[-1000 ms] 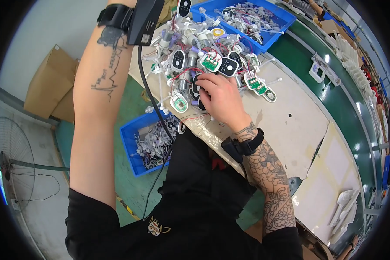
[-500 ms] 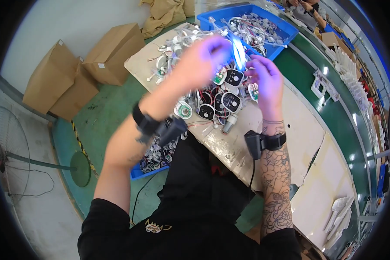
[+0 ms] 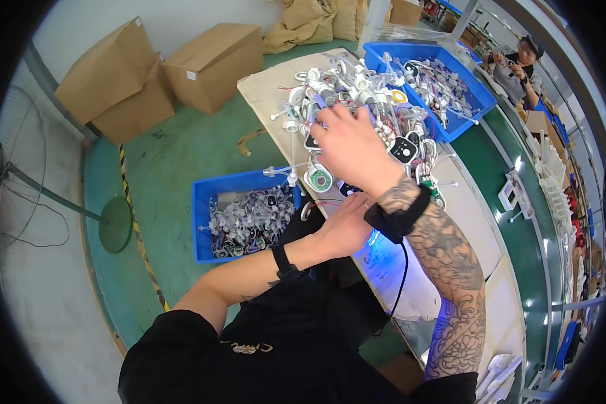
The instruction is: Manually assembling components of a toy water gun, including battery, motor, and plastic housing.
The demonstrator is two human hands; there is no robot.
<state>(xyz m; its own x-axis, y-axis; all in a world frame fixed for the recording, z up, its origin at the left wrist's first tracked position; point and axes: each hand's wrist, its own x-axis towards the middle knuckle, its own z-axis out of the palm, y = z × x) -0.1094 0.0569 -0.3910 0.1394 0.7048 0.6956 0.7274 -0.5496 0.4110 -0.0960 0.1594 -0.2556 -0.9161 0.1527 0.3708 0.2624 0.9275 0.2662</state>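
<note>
My right hand reaches over the heaped pile of small electronic parts on the table, its fingers spread and touching the pile. My left hand is low at the table's near edge, beneath my right wrist, with fingers curled in. A bright blue glow shows beside it; whatever it holds is mostly hidden. Near the hands in the pile lie a round white housing with a green circuit board and a black-faced square unit, among white caps and thin red wires.
A blue bin of parts stands beyond the pile; another blue bin sits low at left. Cardboard boxes and a fan base stand on the floor. A green conveyor runs at right. Another person works at the far right.
My left hand has come down from the pile to the table edge, with the blue glow now low beside it. My right hand has moved leftward over the pile, crossing above my left.
</note>
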